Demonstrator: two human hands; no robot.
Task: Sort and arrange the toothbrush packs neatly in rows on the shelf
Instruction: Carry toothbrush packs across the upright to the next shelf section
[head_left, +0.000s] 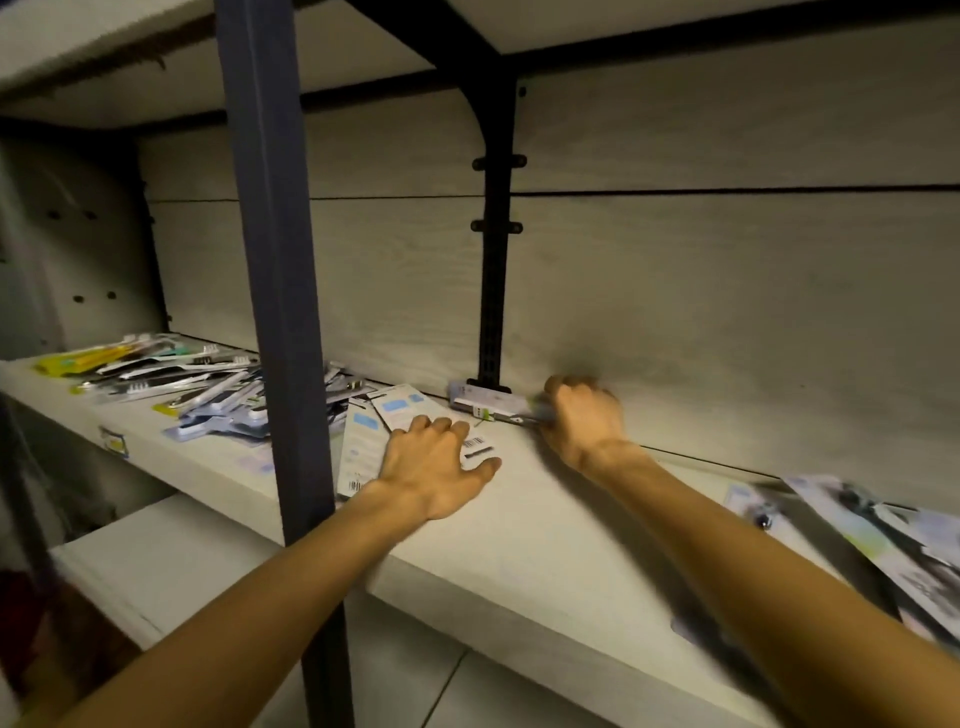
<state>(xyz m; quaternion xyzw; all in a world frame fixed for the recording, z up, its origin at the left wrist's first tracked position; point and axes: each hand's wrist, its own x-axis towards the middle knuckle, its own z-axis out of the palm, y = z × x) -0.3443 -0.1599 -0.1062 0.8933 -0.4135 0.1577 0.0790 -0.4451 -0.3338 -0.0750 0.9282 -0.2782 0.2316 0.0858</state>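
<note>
Pressing two packs (405, 431), gripping one (488, 405)

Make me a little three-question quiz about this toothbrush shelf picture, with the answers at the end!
1. True or false: the left hand lies flat on white packs turned face down.
2. Which hand grips a toothbrush pack by the back wall: A left, B right?
3. Fill in: the messy pile of packs lies to the ____ of the dark post.

Key: 1 true (fingers spread, barcodes showing). 2 B, though that hand is blurred. 3 left.
</note>
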